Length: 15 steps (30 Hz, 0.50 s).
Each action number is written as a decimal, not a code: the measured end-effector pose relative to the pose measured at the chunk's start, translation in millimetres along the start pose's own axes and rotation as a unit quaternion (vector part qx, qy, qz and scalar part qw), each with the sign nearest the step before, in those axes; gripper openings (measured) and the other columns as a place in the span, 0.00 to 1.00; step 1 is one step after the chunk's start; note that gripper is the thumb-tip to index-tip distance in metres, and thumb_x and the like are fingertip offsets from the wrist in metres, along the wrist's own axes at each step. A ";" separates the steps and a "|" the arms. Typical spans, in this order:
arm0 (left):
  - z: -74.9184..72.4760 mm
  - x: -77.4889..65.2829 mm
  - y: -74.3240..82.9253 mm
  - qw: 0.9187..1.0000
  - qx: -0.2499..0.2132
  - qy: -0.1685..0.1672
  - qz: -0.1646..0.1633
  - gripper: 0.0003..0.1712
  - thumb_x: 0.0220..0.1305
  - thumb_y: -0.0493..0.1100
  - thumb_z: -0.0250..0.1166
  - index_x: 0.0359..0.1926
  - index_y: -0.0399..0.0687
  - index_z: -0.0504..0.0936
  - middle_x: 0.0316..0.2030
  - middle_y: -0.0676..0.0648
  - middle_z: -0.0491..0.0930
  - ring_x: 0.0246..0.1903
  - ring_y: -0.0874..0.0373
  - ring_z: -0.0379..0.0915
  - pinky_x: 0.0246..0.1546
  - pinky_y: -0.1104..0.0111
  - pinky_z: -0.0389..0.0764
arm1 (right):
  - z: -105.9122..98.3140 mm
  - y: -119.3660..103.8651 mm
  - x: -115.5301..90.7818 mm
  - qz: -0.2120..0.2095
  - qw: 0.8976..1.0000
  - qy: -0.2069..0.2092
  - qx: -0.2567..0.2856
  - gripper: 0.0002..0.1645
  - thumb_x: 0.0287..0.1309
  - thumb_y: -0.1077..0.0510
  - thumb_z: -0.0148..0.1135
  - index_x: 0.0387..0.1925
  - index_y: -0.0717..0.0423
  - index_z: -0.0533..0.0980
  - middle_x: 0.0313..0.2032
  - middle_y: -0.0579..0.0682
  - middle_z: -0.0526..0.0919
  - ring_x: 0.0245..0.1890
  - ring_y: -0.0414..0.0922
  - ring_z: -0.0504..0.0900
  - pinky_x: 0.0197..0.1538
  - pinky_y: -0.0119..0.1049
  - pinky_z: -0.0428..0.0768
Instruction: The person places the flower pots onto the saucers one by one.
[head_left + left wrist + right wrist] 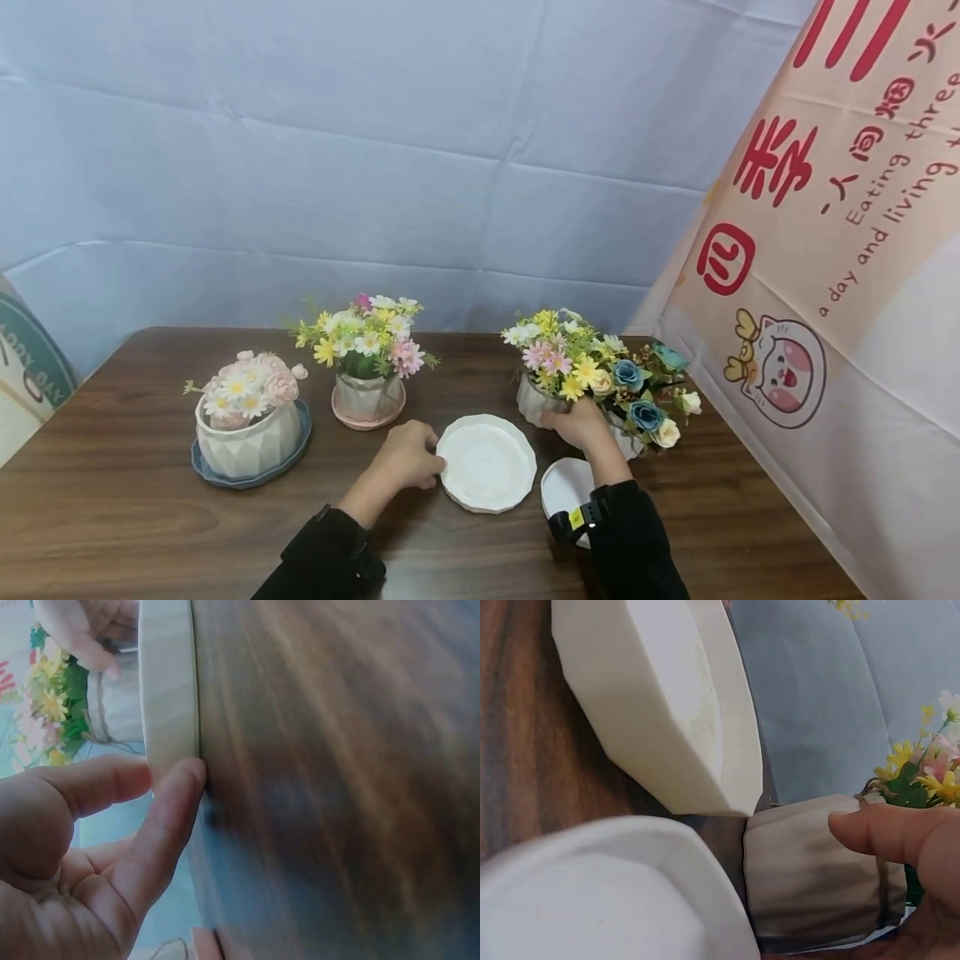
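Wood-grain surface [112,500] fills my view, dark brown, backed by a pale blue cloth. On it, centre front, lies the white saucer [487,462], faceted round its rim and shallow. My left hand [405,458] rests at its left edge, fingers [169,817] loosely curled with the tips pressed against the rim; the wrist view shows no grip around it. My right hand [583,425] has its fingers wrapped round the ribbed grey-white pot [538,402], which holds yellow, pink and white daisies and stands just right of the saucer, behind its far edge. A second white dish [566,492] lies under my right wrist. Blue-rose pot [645,412] crowds close on the right. Further left stand a pink-saucered daisy pot [367,398] and a white pot on a blue saucer [251,442].
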<state>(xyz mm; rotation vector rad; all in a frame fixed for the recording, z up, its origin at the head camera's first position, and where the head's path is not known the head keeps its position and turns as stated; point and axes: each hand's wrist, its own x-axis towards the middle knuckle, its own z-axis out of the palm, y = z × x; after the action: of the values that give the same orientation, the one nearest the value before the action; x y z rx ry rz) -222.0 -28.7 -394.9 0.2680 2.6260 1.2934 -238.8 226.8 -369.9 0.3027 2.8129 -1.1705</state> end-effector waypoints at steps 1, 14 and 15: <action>-0.2 -0.2 -0.1 1.000 0.000 0.001 0.001 0.12 0.46 0.29 0.64 0.35 0.28 0.78 0.26 0.42 0.75 0.12 0.59 0.76 0.14 0.72 0.77 | 0.4 -0.2 1.6 0.000 1.000 0.003 0.008 0.37 0.56 0.55 0.60 0.63 0.69 0.60 0.56 0.71 0.66 0.54 0.65 0.68 0.51 0.55 0.70; 0.9 -0.8 0.0 1.000 -0.018 -0.002 0.006 0.11 0.45 0.27 0.60 0.34 0.28 0.77 0.26 0.40 0.75 0.11 0.58 0.75 0.14 0.71 0.77 | 5.9 -10.9 12.9 0.041 0.997 0.041 0.051 0.39 0.55 0.53 0.64 0.64 0.63 0.60 0.56 0.69 0.67 0.46 0.64 0.75 0.36 0.50 0.80; 1.1 -0.8 0.0 1.000 -0.023 -0.005 0.005 0.12 0.45 0.26 0.60 0.35 0.27 0.77 0.25 0.40 0.75 0.11 0.58 0.75 0.14 0.71 0.77 | 5.9 -11.2 13.8 0.038 0.998 0.046 0.034 0.40 0.55 0.52 0.64 0.64 0.64 0.60 0.56 0.69 0.67 0.46 0.64 0.74 0.38 0.51 0.79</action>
<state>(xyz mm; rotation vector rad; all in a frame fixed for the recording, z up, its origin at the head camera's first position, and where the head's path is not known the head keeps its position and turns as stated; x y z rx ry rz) -221.0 -28.1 -395.6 0.2796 2.5867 1.3497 -254.6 217.0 -368.3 0.4750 2.8149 -1.2695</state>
